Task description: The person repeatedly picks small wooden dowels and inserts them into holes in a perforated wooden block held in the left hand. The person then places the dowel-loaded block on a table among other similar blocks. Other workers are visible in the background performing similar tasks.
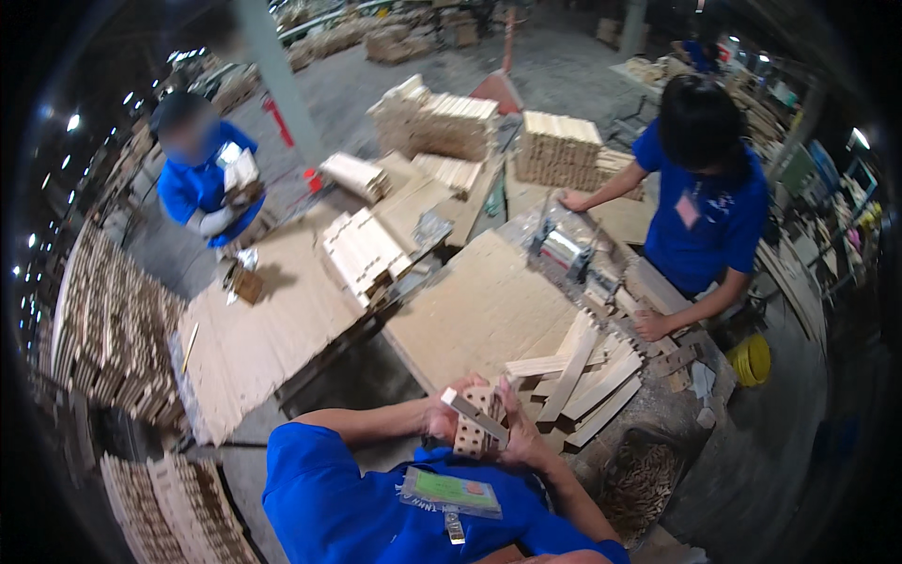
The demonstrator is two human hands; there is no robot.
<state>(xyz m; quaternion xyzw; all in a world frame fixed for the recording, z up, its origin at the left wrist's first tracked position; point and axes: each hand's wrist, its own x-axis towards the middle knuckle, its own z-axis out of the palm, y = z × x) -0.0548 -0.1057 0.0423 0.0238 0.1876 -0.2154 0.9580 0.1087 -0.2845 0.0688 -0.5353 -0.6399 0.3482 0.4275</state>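
In front of my chest I hold a wooden block with several round drilled holes point(469, 440). My left hand point(442, 414) wraps round its left side, and my right hand point(522, 434) grips it from the right. A flat, pale bar point(474, 414) lies slantwise across the block, between both hands; which fingers press on it I cannot tell. Just right of my right hand, loose wooden strips point(583, 376) are piled crosswise on the bench. Beyond my hands lies a bare tan board point(479, 301).
At the right, a co-worker in blue point(700, 207) handles wood beside a small machine point(564, 252). Another person point(207, 179) stands far left, holding pieces. A bin of small wooden pegs point(644, 479) is near my right forearm. Stacked slats point(113, 329) stand left; a yellow bucket point(749, 360) stands right.
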